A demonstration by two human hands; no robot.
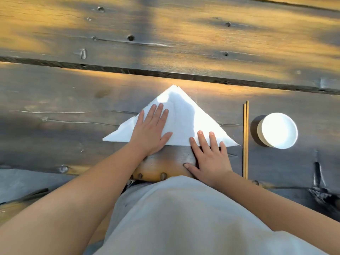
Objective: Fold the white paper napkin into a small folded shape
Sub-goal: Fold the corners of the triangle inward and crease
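Note:
The white paper napkin [181, 118] lies flat on the wooden table as a triangle, its long edge toward me and its tip pointing away. My left hand [151, 132] rests palm down on the napkin's left half, fingers spread. My right hand [209, 156] lies flat at the lower right, with its fingertips on the napkin's long edge and its palm on the bare wood. Neither hand grips anything.
A pair of wooden chopsticks [245, 138] lies lengthwise just right of the napkin. A small white bowl [277, 130] stands further right. The dark plank table [73, 115] has a deep groove running across behind the napkin. My grey garment fills the bottom of the view.

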